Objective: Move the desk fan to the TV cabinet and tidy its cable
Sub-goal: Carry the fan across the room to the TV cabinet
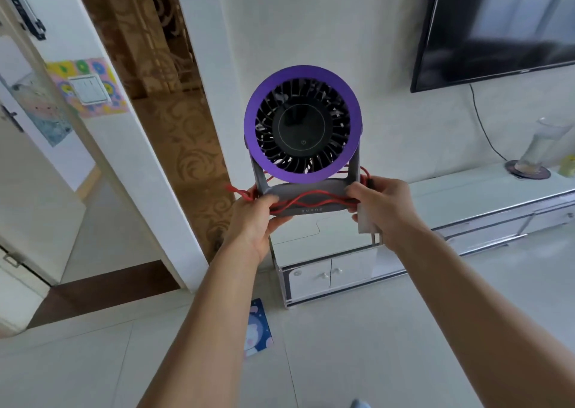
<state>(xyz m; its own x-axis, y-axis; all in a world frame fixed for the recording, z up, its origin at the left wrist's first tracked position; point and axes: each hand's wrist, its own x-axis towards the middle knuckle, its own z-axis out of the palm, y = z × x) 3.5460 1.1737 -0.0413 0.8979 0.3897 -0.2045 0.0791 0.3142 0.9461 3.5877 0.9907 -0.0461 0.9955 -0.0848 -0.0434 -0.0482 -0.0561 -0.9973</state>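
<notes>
Now, head view: I carry the desk fan (302, 124) upright in the air.
Left hand (255, 221): gripping the base's left end, over the red cable (311, 200) wound round it.
Right hand (381, 207): gripping the right end.
Key relation: TV cabinet (466, 196) lies beyond and below the fan, stretching rightward; my right hand is nearer it.

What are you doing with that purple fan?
A person holds the purple desk fan up by its grey base, left hand on one end, right hand on the other. Its red cable is wound around the base. The white TV cabinet is just ahead; the fan isn't on it yet.
</notes>
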